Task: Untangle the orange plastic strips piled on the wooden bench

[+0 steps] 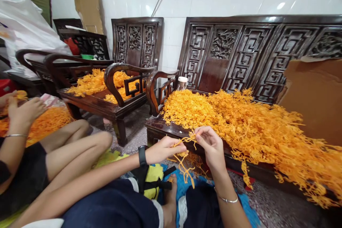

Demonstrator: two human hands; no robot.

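My left hand [164, 149] and my right hand [210, 144] meet in front of me, both pinched on one orange plastic sprig [184, 160] whose strands dangle down toward my lap. A black watch sits on my left wrist, a thin bangle on my right. Just beyond my fingers, a large heap of the same orange sprigs [253, 128] covers the seat of a dark carved wooden bench [240, 50].
A wooden armchair [117, 89] at centre left holds another orange pile [93, 82]. A seated person at left, legs bent, has a hand [22, 112] over more orange pieces. Cardboard [315, 96] leans on the bench at right. A white cup [182, 82] stands by the bench arm.
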